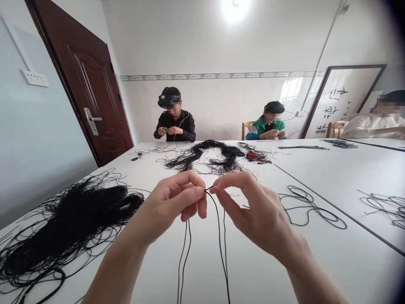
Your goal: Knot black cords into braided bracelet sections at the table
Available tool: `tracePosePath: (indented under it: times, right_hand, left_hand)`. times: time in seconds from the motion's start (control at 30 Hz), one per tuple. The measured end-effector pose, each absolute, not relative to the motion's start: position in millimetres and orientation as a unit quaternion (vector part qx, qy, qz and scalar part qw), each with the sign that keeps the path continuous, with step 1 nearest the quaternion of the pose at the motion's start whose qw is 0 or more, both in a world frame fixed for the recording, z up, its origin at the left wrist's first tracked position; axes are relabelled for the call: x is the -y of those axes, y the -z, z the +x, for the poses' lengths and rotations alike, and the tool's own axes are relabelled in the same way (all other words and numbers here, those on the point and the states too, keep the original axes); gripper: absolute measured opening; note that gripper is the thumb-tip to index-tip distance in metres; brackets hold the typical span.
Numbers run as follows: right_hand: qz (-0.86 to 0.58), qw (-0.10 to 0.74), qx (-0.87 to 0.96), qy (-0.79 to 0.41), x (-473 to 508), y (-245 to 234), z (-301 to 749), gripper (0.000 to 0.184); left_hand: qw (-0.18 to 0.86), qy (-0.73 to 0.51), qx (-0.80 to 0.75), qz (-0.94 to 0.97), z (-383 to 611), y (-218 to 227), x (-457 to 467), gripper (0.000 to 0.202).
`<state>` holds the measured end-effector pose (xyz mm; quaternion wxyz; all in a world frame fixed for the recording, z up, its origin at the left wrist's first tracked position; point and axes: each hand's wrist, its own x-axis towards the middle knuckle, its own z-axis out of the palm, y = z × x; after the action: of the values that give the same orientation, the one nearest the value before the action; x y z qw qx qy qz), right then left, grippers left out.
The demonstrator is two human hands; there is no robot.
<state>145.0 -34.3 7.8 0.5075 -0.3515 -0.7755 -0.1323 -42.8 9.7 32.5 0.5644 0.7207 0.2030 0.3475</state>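
Observation:
Thin black cord point(219, 219) runs between my two hands above the white table point(202, 261), its strands hanging down toward me. My left hand point(179, 196) pinches the cord between thumb and forefinger, the other fingers curled beneath. A small crossing or knot shows right at its fingertips. My right hand point(253, 202) is closed in a pinch on a short stretch of the same cord, a little to the right. Whether the hanging strands are one cord or more, I cannot tell.
A big tangled heap of black cord point(72, 223) lies at left, another bundle point(211, 152) ahead. Small scissors point(137, 157), a red-and-black bundle point(256, 157) and loose cord coils point(310, 207) lie around. Co-workers point(175, 120) sit across the table and at far right.

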Motion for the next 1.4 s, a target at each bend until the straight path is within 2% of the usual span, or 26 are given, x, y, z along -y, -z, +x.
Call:
tracePosePath:
  times: [0.07,0.13,0.3,0.37,0.5,0.63,0.77,0.9,0.97,1.13,1.27,1.4]
  right_hand:
    - [-0.329,0.515,0.78,0.133,36,-8,145,0.019]
    - [-0.333,0.522,0.781,0.088,37,-10,145,0.023]
    - [-0.402,0.508,0.762,0.02,38,-10,143,0.01]
    - [-0.399,0.513,0.759,0.032,38,-8,142,0.001]
    - [-0.397,0.534,0.74,0.099,35,-6,142,0.01]
    - [-0.419,0.559,0.71,0.087,30,-4,142,0.008]
    - [-0.396,0.536,0.74,0.097,30,-4,140,0.018]
    - [-0.409,0.507,0.753,0.098,30,-4,137,0.006]
    - [-0.409,0.508,0.75,0.113,29,-4,136,0.001]
    - [-0.392,0.526,0.716,0.236,30,-7,137,0.013]
    - [-0.359,0.52,0.696,0.34,34,-9,138,0.017]
    - [-0.342,0.485,0.719,0.362,37,-7,138,0.025]
  left_hand:
    - [0.6,-0.352,-0.197,0.691,-43,-33,-9,0.019]
    - [0.592,-0.37,-0.214,0.683,-42,-34,-7,0.019]
    - [0.47,-0.409,-0.294,0.724,-38,-35,-1,0.02]
    - [0.45,-0.419,-0.307,0.726,-37,-34,-2,0.02]
    - [0.44,-0.436,-0.31,0.721,-35,-31,-5,0.021]
    - [0.454,-0.437,-0.306,0.714,-36,-29,-6,0.023]
    - [0.468,-0.447,-0.299,0.702,-39,-30,-5,0.023]
    - [0.461,-0.455,-0.305,0.698,-39,-31,-3,0.023]
    - [0.444,-0.467,-0.316,0.696,-36,-31,-2,0.023]
    - [0.37,-0.518,-0.376,0.674,-33,-35,0,0.022]
    - [0.344,-0.495,-0.395,0.693,-35,-35,-1,0.023]
    - [0.335,-0.474,-0.395,0.712,-35,-34,-1,0.022]
